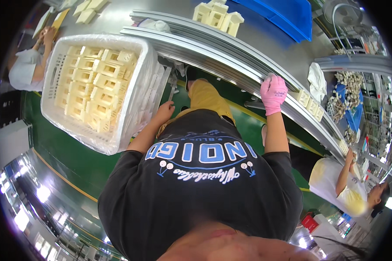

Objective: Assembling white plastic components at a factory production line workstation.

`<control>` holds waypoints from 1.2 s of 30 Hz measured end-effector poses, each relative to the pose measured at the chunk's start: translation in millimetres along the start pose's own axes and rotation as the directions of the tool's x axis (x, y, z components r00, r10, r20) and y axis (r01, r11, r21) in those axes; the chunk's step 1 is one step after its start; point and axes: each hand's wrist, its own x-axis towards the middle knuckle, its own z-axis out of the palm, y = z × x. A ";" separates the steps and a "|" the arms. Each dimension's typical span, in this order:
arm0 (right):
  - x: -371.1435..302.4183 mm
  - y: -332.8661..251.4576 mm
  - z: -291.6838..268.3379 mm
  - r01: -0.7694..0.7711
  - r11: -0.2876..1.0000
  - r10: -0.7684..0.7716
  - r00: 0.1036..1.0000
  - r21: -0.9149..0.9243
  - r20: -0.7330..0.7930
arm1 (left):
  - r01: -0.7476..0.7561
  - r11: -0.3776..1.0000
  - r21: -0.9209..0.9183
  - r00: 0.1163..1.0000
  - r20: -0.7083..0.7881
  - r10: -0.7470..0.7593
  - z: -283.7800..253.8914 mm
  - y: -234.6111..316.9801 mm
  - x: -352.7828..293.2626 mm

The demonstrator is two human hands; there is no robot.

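Note:
My right hand (273,92), in a pink glove, rests over the silver metal rails (231,55). Its fingers are curled together, and whatever is under them is hidden. Beyond it, a row of cream plastic parts (310,104) sits between the rails. My left hand (164,112) is bare and low beside my hip, close to the crate stack. Its fingers are loosely extended, with nothing visible in them. At left stands a white crate (137,93) lined with clear plastic, holding rows of cream slotted blocks (93,78).
More cream blocks (217,17) stand on the metal table behind the rails, near a blue tray (287,19). A white cloth (317,81) lies at right. One person (342,185) works at the rail's right end, another person (28,65) at far left.

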 end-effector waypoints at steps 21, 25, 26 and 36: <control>1.0 2.1 -5.1 -0.004 0.996 0.011 0.997 -0.084 0.082 | -0.169 0.954 -0.247 0.974 0.104 0.200 6.6 109.8 64.7; -2.0 9.4 -12.2 -0.009 1.000 0.010 0.999 -0.017 0.048 | -0.274 0.908 -0.318 0.925 0.171 0.339 -1.0 214.8 41.1; -4.2 10.7 -17.7 -0.060 0.993 0.051 0.995 0.102 0.085 | -0.339 0.887 -0.312 0.893 0.189 0.408 -5.8 236.4 35.1; -25.5 130.5 -101.0 -0.091 0.991 0.111 0.968 -0.096 0.224 | -0.732 0.675 -0.092 0.667 0.102 0.738 6.8 373.2 94.7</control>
